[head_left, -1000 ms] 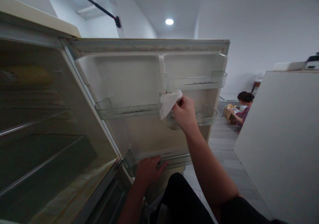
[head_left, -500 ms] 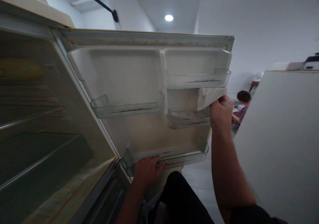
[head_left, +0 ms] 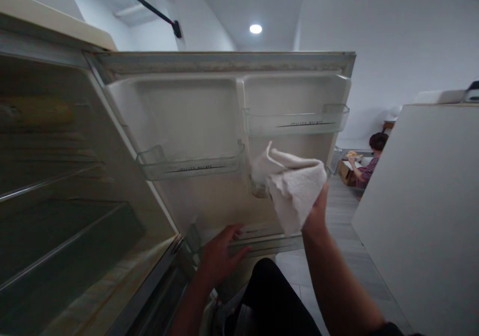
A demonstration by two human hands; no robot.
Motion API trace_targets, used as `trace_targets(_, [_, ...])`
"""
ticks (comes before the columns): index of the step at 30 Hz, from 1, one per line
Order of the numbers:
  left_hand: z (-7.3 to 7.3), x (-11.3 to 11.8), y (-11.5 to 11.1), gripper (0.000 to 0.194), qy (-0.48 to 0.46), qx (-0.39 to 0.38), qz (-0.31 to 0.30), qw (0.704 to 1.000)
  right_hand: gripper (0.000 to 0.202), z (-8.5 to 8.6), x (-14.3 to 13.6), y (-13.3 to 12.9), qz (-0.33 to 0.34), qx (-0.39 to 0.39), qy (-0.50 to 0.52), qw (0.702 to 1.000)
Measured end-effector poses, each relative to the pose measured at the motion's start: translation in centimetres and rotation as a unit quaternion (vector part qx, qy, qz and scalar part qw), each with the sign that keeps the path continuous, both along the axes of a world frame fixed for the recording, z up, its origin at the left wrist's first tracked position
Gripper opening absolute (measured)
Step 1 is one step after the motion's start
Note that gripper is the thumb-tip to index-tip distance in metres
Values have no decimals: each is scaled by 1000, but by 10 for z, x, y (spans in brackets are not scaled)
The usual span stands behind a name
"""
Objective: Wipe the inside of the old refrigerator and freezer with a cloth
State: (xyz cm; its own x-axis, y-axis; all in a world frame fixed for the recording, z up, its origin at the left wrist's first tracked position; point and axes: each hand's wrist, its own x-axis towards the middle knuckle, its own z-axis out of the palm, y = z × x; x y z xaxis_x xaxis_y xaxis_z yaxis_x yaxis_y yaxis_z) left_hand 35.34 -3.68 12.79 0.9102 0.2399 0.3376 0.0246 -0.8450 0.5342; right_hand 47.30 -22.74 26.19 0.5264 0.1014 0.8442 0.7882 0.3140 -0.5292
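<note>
A white cloth [head_left: 295,186], folded and hanging loosely, is gripped by my right hand [head_left: 317,211]; most of the fingers are behind it. The cloth is in front of the right side of the open fridge door [head_left: 194,111] and covers much of the middle right door shelf. By the bottom door shelf [head_left: 277,246], my left hand [head_left: 221,253] has its fingers spread and holds nothing; whether it touches the shelf I cannot tell. Higher up, a clear upper right shelf [head_left: 299,122] and a clear left shelf [head_left: 194,167] are fixed to the door.
The fridge interior [head_left: 45,216] with glass shelves lies to the left, a yellowish item [head_left: 41,112] on its upper level. On the right stands a pale panel [head_left: 422,196]. Beyond it a person [head_left: 370,161] sits by a cardboard box [head_left: 346,172]. My knee [head_left: 267,281] is below the door.
My right hand has brought the cloth down and left, away from the middle right door shelf and towards me. My left hand has loosened from the bottom shelf's edge, fingers now more spread.
</note>
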Motion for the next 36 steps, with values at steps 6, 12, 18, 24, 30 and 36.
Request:
trace_targets(6, [41, -43, -18, 62, -224, -24, -38, 974, 44, -31, -31, 1, 184, -128, -11, 974])
trace_targets(12, [56, -67, -29, 62, -288, -27, 56, 956, 23, -38, -41, 16, 344, -213, 16, 914])
trace_targets(18, [72, -77, -27, 40, -207, 21, -28, 978, 22, -49, -29, 22, 419, -393, 39, 817])
trace_targets(24, [71, -71, -29, 33, -209, 46, -40, 976, 25, -67, -16, 28, 463, -435, 73, 769])
trace_targets(30, [67, -68, -22, 51, -173, 90, -76, 978, 37, -76, -9, 28, 477, -447, 123, 747])
trace_targets(36, [68, -68, -19, 16, -157, -10, -54, 986, 49, -76, -4, 25, 482, -473, 130, 726])
